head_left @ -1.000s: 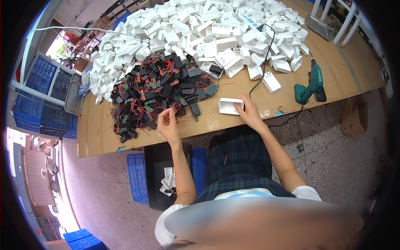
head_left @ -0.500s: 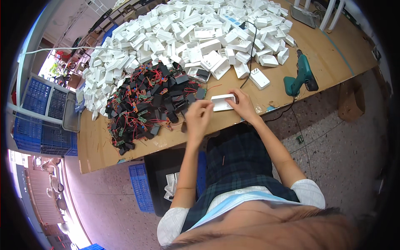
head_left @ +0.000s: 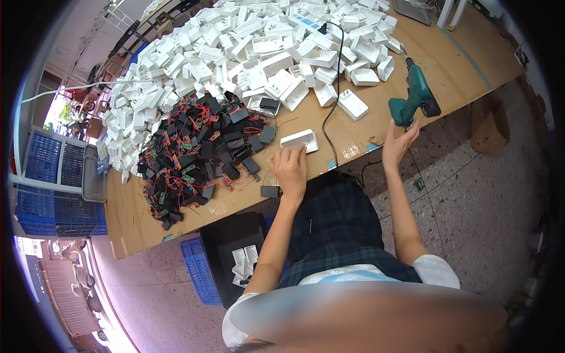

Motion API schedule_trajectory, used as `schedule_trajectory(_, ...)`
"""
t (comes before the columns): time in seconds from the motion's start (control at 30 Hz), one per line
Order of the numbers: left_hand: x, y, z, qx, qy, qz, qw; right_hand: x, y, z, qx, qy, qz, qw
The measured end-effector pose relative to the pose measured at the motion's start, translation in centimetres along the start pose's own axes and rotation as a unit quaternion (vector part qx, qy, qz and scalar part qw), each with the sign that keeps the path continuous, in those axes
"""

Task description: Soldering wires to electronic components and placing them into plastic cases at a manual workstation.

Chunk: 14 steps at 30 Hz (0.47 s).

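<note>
A white plastic case [head_left: 308, 140], open side up, lies near the table's front edge. My left hand [head_left: 288, 169] is closed at its near side, fingers bent over the rim; whether a small part is under the fingertips is hidden. Beside that wrist, a black block [head_left: 270, 192] sits at the table edge. Farther right, my right hand [head_left: 401, 145] is open and holds nothing, thumb and fingers apart just below the base of a green cordless-style power drill [head_left: 416, 94]. The drill lies on the table with its bit pointing away.
A big heap of white plastic cases [head_left: 235, 44] covers the table's back. Black blocks with red wires and circuit boards [head_left: 203, 144] are piled at left. A black cable [head_left: 325, 126] crosses the cardboard tabletop from a power strip [head_left: 307, 23]. Below stands a black bin [head_left: 226, 235].
My right hand has let go of the white case and moved right to the drill. My left hand has come onto the case. The view has shifted slightly.
</note>
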<state>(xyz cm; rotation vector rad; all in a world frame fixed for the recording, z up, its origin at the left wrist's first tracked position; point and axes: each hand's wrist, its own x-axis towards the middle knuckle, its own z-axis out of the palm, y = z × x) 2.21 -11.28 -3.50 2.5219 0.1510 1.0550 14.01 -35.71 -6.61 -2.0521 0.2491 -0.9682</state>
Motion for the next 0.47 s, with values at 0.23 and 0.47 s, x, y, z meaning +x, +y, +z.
schedule_trajectory(0.23,0.6,0.7,0.3,0.05,0.0,-0.001,0.999,8.8,1.5,1.3,0.074,-0.115,0.077,0.988)
schedule_trajectory(0.47,-0.7,-2.4,2.8,-0.132,-0.083,-0.109,0.982,5.7,-1.3,-3.7,0.314,-0.292,0.032,0.903)
